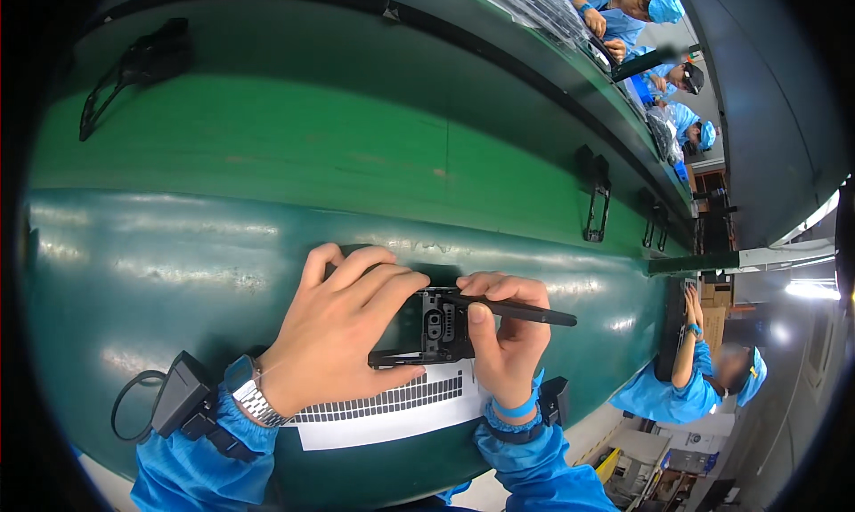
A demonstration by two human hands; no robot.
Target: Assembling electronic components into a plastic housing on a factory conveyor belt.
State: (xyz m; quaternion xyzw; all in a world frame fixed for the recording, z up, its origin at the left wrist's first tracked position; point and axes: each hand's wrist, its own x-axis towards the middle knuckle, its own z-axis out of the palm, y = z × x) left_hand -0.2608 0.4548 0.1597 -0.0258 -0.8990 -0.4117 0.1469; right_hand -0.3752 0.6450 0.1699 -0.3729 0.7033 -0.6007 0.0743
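A black plastic housing with an oval fitting and slotted parts is between my hands, above the green work surface. My left hand is closed around its left side, fingertips on the far edge and thumb along the near edge. In my right hand a slim black bar is pinched between thumb and fingers, pointing out to the right. The right fingertips also meet the housing's right side. Whether the bar is joined to the housing, I cannot tell. Under my hands lies a white sheet with rows of small dark rectangles.
Beyond the work edge runs a green belt carrying black frame parts at far left and others at right. A shelf rail with bagged parts stands above. Several co-workers in blue sit across; another person works at right.
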